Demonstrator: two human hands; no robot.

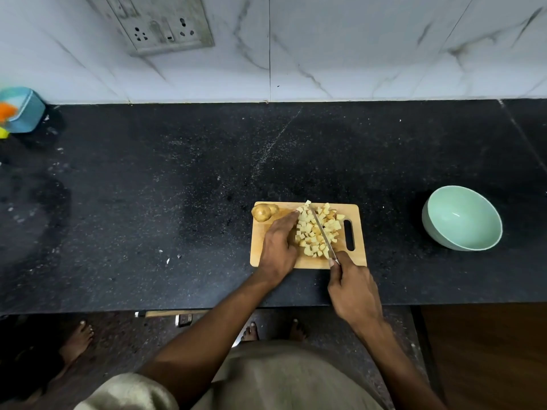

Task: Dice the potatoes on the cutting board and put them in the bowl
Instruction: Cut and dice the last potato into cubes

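Observation:
A small wooden cutting board (260, 250) lies on the black counter near its front edge. A pile of diced potato pieces (310, 232) covers its middle. A whole unpeeled potato (264, 212) sits at the board's far left corner. My left hand (278, 247) rests on the board with straight fingers against the left side of the pile. My right hand (353, 288) grips the handle of a knife (322, 232), whose blade lies across the pile. A pale green bowl (461, 218) stands on the counter to the right, with nothing in it.
The black stone counter (177, 202) stretches wide to the left and behind the board. A blue container (25, 109) stands at the far left by the marble wall. A socket plate (161, 23) is on the wall. Bare feet show on the floor below.

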